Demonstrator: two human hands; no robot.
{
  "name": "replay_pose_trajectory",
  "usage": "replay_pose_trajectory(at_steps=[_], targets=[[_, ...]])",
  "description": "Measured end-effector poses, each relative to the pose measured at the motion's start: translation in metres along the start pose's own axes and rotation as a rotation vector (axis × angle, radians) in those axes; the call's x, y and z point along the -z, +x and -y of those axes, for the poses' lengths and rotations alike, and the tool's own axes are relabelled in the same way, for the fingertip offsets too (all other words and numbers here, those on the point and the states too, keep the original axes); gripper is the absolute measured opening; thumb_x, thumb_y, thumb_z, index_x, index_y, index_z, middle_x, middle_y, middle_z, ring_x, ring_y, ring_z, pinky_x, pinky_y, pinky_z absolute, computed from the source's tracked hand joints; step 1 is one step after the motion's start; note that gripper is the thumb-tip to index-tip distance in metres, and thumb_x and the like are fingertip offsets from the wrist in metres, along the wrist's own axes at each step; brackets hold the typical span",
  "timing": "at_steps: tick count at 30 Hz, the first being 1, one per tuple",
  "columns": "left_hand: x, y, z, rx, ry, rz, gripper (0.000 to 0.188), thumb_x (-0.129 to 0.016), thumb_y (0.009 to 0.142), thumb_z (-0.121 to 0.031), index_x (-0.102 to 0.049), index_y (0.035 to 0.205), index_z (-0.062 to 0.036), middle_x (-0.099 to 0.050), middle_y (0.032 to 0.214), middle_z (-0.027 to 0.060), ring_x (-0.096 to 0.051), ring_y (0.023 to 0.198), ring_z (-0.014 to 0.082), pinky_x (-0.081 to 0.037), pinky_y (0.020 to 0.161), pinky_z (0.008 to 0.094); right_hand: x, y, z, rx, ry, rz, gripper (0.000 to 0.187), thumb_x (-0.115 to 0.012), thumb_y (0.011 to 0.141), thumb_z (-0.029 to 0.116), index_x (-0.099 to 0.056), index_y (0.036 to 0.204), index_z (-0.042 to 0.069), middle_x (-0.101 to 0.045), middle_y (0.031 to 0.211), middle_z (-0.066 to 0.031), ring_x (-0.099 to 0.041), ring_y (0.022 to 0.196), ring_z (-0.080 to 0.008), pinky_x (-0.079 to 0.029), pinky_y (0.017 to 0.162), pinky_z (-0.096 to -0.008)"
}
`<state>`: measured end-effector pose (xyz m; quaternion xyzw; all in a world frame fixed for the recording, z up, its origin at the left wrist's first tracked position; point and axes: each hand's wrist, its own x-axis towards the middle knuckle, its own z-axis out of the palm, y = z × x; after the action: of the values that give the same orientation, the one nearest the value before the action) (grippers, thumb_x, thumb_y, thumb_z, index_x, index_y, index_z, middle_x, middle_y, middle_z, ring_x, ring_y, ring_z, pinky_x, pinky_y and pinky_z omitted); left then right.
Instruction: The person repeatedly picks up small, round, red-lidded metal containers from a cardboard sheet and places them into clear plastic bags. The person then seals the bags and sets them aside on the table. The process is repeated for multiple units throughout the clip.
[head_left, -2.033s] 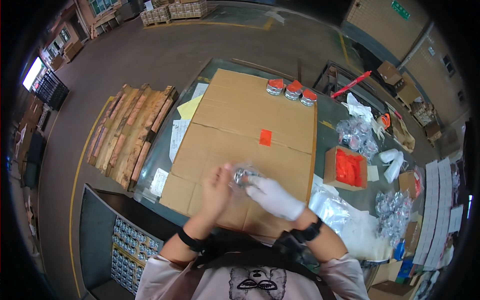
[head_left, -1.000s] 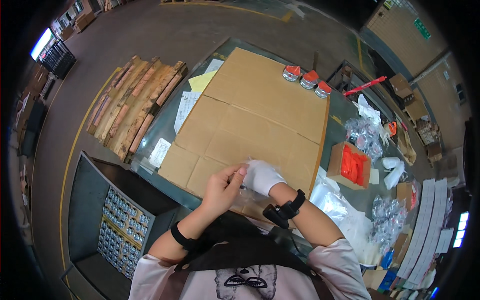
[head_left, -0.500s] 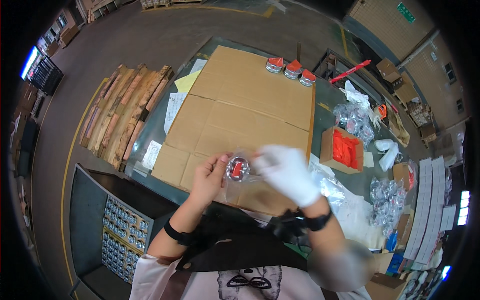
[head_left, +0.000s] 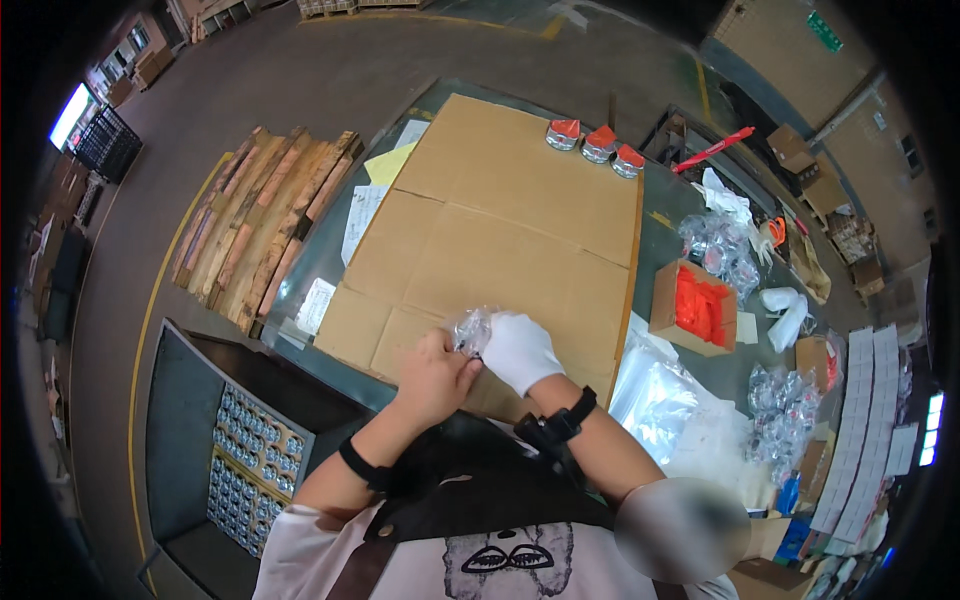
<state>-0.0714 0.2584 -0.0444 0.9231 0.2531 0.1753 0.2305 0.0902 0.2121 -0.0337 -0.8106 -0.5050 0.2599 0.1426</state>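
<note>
A round metal part in a clear plastic bag (head_left: pixel 470 327) is between my hands, over the near edge of the cardboard sheet (head_left: pixel 500 215). My bare left hand (head_left: pixel 431 375) pinches the bag from its left and near side. My right hand (head_left: pixel 520 352), in a white glove, closes on the bag from the right; its fingertips are partly hidden. Much of the part is covered by fingers and crinkled film. At the sheet's far right corner stand several round metal parts, each with a red piece on top, such as this metal part (head_left: pixel 599 147).
To the right sit a carton of red pieces (head_left: pixel 690 308), flat clear bags (head_left: pixel 650 385) and bagged metal parts (head_left: pixel 780 405). An open dark bin (head_left: pixel 180 440) with rows of metal parts stands at lower left. Wooden pallets (head_left: pixel 262 220) lie on the floor beyond the table's left side.
My gloved right hand has moved left and closed in on the bag. The bagged part has turned, and its red piece is now hidden. My left hand has shifted slightly right and nearer.
</note>
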Motion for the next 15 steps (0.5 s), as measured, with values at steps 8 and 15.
replay_pose_trajectory(at_steps=[8, 15], targets=[[-0.019, -0.006, 0.008, 0.111, 0.149, 0.111, 0.032, -0.064, 0.086, -0.039, -0.067, 0.095, -0.0081, -0.054, 0.092, 0.0154, -0.059, 0.082, 0.0332, -0.048, 0.07, 0.0435, 0.015, -0.03, -0.011, 0.707, -0.139, -0.179, 0.02, -0.058, 0.084, 0.015, -0.061, 0.101, 0.005, -0.063, 0.076, -0.0191, -0.063, 0.073, -0.0364, -0.052, 0.072, -0.046], [-0.003, -0.011, -0.007, 0.292, -0.219, 0.096, 0.036, -0.069, 0.084, -0.017, -0.061, 0.118, -0.0084, -0.057, 0.106, 0.0156, -0.061, 0.085, 0.033, -0.05, 0.074, 0.0419, 0.006, 0.014, -0.026, 0.641, -0.153, 0.028, 0.019, -0.056, 0.087, 0.023, -0.066, 0.088, 0.008, -0.067, 0.081, -0.0149, -0.067, 0.076, -0.0341, -0.054, 0.067, -0.0446]])
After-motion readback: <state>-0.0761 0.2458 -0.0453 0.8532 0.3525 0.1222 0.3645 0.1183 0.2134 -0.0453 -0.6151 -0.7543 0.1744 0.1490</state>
